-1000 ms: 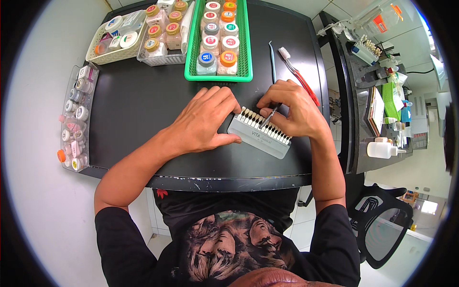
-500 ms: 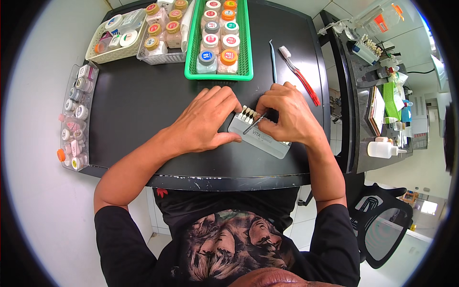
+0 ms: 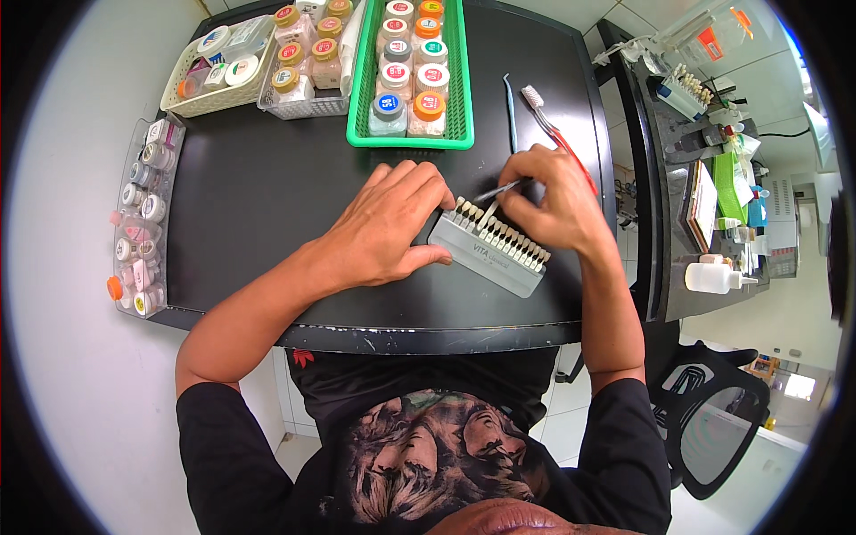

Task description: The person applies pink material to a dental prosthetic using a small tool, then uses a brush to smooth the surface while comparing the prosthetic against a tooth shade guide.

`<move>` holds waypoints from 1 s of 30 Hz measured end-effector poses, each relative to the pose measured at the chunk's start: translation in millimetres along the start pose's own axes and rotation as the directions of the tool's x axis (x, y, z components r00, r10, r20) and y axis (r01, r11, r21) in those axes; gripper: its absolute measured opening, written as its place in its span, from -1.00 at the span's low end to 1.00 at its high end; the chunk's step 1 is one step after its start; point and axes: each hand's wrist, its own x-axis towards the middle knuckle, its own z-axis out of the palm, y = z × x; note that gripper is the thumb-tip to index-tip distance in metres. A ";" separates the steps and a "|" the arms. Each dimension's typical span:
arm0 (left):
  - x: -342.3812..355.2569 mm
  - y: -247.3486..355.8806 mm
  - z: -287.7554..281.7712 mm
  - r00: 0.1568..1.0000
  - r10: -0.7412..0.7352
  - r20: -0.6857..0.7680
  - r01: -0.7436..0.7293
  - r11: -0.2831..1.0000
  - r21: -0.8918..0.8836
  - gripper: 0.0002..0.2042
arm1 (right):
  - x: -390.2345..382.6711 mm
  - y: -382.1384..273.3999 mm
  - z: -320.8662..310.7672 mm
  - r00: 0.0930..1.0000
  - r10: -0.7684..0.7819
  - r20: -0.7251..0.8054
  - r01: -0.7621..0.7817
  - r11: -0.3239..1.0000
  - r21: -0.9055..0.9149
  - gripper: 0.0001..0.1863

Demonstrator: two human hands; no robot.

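A grey tooth shade guide (image 3: 489,266) with a row of tooth-coloured tabs lies slanted on the black table. My left hand (image 3: 392,218) grips its left end, with the index fingertip at the far corner and the thumb at the near edge. Just beyond the row, my right hand (image 3: 553,196) is closed on a slim dark tool (image 3: 501,190) whose end points left over the tabs. One pale tab (image 3: 487,215) stands out of the row toward my right fingers. Whether those fingers touch it is hard to make out.
A green basket (image 3: 358,141) of capped jars stands beyond my hands. A blue-handled tool (image 3: 511,120) and a red-handled toothbrush (image 3: 559,138) lie behind my right hand. Bins of jars include a clear one (image 3: 147,306) at the left edge and a cream basket (image 3: 192,109) at the far left.
My right hand has moved slightly right and away from the guide, uncovering most of its tabs. The dark tool has swung up with it. My left hand stays on the guide.
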 end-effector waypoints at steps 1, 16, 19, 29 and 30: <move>-0.2 0.1 -0.2 1.000 0.000 -0.002 0.000 1.000 0.004 -0.44 | -0.2 6.4 -4.3 0.997 -0.009 -0.071 0.008 1.000 -0.009 -0.81; -5.1 4.5 -11.6 0.997 0.067 0.047 -0.071 0.993 0.094 -0.45 | 5.1 16.8 3.2 0.828 -0.078 -0.556 0.065 0.997 -0.044 -0.94; -2.3 3.2 -10.9 0.995 0.077 0.061 -0.082 0.993 0.085 -0.45 | 8.4 23.4 0.5 0.769 -0.045 -0.637 0.008 0.998 -0.060 -0.94; 0.6 3.4 -11.3 0.995 0.047 0.089 -0.053 0.996 0.073 -0.44 | 10.2 27.4 -4.9 0.729 -0.076 -0.680 0.010 0.995 -0.100 -0.93; -0.2 2.2 -10.5 0.994 0.049 0.099 -0.056 0.996 0.067 -0.44 | 10.1 27.4 -3.2 0.728 -0.066 -0.682 0.022 0.997 -0.074 -0.93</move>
